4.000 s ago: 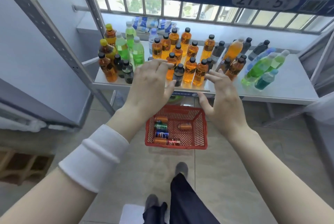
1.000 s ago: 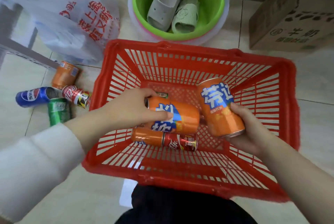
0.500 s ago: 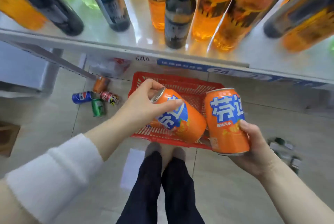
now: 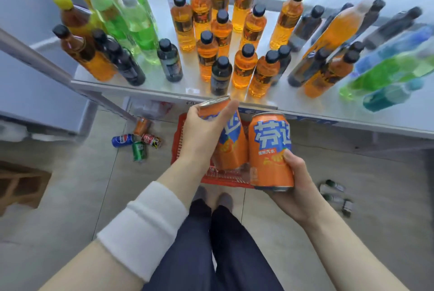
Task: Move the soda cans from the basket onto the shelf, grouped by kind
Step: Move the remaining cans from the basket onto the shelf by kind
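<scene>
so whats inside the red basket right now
Mostly hidden. The left hand holds one orange can and the right hand another orange can, covering the basket. Only its red mesh side and front rim show.

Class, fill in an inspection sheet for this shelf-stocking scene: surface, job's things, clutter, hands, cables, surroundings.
Surface: metal shelf, crowded with bottles; front right strip bare.
Job's things: tilted orange can and upright orange can, both off the shelf; red basket on the floor; four loose cans lying left of it.
Clutter: small bottles on the floor at right; plastic bag under the shelf.
Hands: left hand grips the tilted orange can; right hand holds the upright orange can.
Cables: nothing seen.
Surroundings: tiled floor.
</scene>
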Available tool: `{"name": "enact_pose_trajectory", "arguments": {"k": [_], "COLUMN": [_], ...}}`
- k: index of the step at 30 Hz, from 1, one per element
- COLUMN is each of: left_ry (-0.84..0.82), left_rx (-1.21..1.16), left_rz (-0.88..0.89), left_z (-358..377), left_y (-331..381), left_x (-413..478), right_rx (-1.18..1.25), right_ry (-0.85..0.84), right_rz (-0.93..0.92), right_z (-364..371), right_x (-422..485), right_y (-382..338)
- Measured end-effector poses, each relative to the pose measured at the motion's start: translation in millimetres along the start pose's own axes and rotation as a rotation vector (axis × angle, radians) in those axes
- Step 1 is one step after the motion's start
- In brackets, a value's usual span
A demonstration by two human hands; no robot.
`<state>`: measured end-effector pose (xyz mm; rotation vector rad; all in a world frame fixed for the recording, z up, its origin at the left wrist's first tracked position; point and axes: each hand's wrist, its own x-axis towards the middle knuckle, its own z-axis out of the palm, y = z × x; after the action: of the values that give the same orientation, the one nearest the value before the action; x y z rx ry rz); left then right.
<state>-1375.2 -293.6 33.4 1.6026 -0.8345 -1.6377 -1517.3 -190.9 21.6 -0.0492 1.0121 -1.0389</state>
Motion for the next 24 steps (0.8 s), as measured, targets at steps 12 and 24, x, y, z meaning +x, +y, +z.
{"name": "enact_pose_trajectory", "arguments": {"k": [12, 24], "left_ry": [-0.281, -0.438], "left_rx": [-0.015, 0.048], "left_rz": [0.237, 0.609], "left_z": [-32.3, -18.1], "left_y": [117.5, 223.5], "left_x": [-52.7, -95.6], "right_rx": [-0.057, -0.23], "right_ry": [-0.106, -0.161], "right_rz": [-0.204, -0.603], "right_z": [85.6, 136.2], "right_x": [-61.3, -95.7], "right_y": [-40.6, -110.3]}}
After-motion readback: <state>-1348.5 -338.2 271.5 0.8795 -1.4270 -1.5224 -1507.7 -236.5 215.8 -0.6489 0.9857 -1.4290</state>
